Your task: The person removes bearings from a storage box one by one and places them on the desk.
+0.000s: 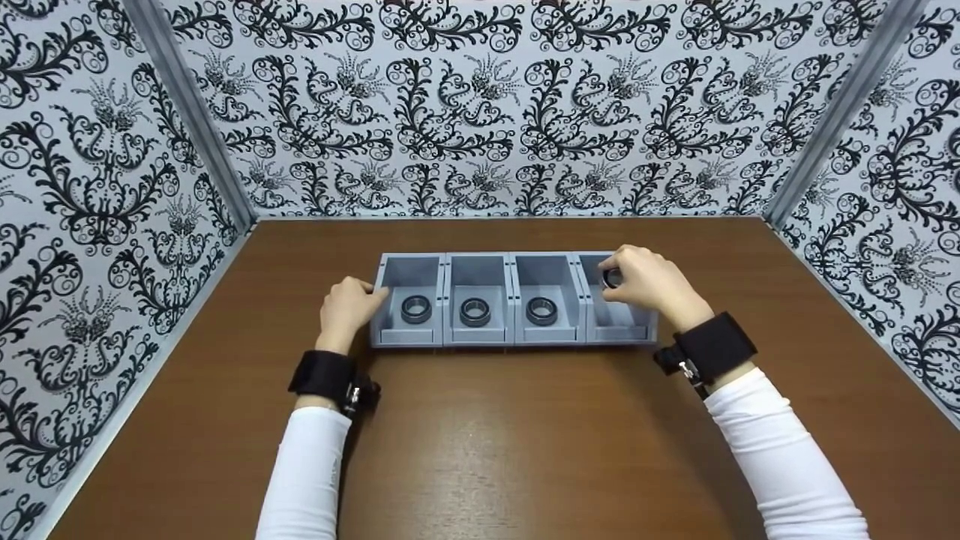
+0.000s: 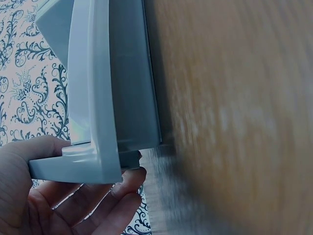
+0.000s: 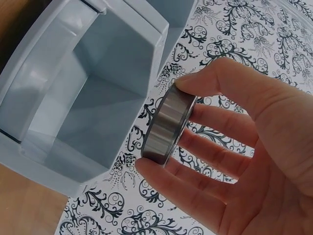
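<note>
My right hand pinches a ball bearing between thumb and fingertips, over the rightmost bin of a row of grey plastic bins. In the right wrist view the bearing is tilted and clear of the bin's wall. My left hand grips the side wall of the leftmost bin, thumb on one side and fingers on the other. Flat on the bin floors lie three more bearings: one in the leftmost bin, one in the second bin and one in the third bin.
The bins stand side by side on a brown wooden table. Behind and at both sides rise white panels with black floral patterns, joined by grey corner posts. Each wrist wears a black strap with a small device.
</note>
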A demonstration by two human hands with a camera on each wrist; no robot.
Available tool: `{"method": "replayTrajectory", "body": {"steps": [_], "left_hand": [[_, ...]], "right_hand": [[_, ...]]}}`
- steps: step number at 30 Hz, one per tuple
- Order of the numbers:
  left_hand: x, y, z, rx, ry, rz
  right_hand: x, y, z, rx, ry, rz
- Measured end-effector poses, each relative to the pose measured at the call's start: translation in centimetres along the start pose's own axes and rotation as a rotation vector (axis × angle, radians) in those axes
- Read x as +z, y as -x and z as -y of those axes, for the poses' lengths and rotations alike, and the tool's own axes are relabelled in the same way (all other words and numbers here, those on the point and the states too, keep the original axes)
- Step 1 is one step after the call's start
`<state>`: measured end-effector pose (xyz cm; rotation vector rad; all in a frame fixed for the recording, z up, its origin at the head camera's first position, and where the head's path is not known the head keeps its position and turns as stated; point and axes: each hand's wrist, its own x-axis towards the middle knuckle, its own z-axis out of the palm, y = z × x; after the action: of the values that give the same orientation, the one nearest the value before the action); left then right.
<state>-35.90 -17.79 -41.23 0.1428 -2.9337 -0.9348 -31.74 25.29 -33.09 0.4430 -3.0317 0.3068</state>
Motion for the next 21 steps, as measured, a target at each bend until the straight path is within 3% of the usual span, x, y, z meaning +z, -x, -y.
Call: {"method": "replayTrajectory", "body": {"steps": [21], "left_hand": [[0.1,-0.2,0.2,0.003,-0.012,-0.021]], "right_hand": [[-0.5,1.3,0.3,-0.024,-0.003,-0.020]]}}
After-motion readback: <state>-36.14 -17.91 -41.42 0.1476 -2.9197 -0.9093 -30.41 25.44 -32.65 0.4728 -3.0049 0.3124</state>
